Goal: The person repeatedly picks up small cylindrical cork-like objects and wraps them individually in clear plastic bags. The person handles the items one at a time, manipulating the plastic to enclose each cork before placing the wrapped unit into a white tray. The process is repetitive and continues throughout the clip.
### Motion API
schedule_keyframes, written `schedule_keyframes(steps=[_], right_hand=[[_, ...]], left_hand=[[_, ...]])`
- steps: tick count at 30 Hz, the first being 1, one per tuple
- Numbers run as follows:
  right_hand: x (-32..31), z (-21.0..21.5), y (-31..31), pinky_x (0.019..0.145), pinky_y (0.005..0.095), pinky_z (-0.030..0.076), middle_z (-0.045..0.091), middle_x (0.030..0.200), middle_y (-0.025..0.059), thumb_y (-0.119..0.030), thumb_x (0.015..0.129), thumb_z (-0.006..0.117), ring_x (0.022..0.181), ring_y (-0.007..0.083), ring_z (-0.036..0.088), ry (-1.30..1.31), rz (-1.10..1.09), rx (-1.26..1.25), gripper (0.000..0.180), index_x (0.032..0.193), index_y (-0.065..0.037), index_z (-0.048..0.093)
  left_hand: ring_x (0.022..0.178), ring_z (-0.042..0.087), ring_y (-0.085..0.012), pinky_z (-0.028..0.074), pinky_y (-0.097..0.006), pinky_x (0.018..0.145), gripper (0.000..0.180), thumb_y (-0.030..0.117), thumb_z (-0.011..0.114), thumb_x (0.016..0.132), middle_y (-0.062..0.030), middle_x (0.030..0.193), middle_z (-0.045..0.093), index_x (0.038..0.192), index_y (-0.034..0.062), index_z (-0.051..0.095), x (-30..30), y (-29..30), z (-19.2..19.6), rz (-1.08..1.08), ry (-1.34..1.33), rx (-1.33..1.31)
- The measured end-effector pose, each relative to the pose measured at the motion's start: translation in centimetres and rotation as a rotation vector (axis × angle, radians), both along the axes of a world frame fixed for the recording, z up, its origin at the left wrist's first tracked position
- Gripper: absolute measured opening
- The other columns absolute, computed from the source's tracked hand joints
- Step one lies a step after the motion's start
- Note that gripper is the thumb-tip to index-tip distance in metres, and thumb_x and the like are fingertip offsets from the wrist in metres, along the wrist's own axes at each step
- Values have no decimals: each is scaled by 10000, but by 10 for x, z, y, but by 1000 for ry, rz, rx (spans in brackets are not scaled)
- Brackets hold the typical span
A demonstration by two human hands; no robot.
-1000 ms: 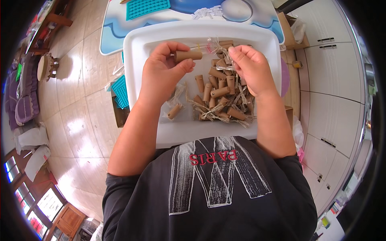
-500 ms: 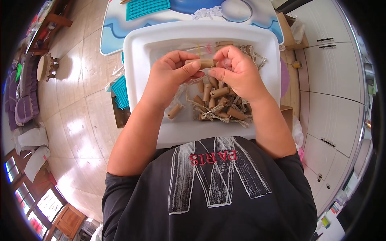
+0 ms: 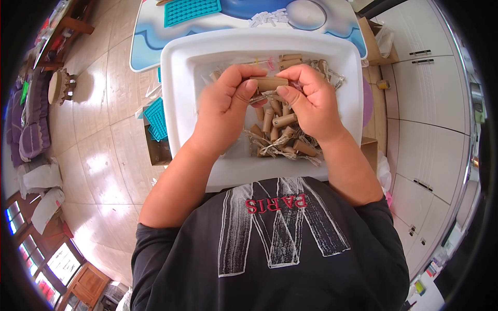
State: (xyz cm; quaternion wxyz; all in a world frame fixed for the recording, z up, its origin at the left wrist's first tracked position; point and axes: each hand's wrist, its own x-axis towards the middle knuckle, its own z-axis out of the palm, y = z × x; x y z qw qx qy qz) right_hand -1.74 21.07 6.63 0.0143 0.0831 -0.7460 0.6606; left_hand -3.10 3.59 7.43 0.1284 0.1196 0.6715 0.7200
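Both hands (image 3: 270,103) have closed together on 1 smooth cardboard tube (image 3: 268,83).

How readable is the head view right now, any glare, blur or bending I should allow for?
Head view: sharp at centre, both hands, left and right, and the brown paper roll are crisp; the white tray edges bow from fisheye; bright window glare on the floor tiles; black vignette at the rim.
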Motion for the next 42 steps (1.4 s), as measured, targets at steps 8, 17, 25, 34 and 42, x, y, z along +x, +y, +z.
schedule_keyframes(steps=[8,17,25,34,42], right_hand=[[1,-4,-8,541,186,382,556,719,6,-74,854,588,606,43,455,-18,-42,-31,100,915,-3,553],[-23,-16,27,431,167,219,424,681,-34,-249,922,498,448,18,261,-686,388,-1129,286,1075,-15,554],[-24,-17,29,423,167,227,426,674,-31,-251,924,491,439,21,267,-721,420,-1215,293,1063,2,540],[-22,-20,25,434,160,240,466,685,-24,-237,911,514,452,18,306,-628,266,-962,206,950,-39,552],[-27,-17,37,434,196,236,494,679,-25,-220,894,550,470,38,317,-576,-3,-903,137,846,-93,562]], left_hand=[[817,532,-91,499,-260,712,179,132,421,955,-47,906,572,1052,33,534,5,8,-6,97,-41,-12],[899,571,-174,463,-296,796,287,159,442,926,-101,1026,591,1142,-6,532,-44,-25,-27,380,-48,-310],[830,578,-143,448,-261,751,284,197,524,893,-85,876,639,1075,-15,578,-49,-15,-2,135,224,-883],[688,520,-63,430,-208,643,248,234,529,907,-14,746,591,1024,32,614,-48,14,20,179,135,-361],[875,607,-298,473,-397,747,262,308,572,825,-145,917,640,892,69,656,-65,-12,-41,35,270,-1389]])
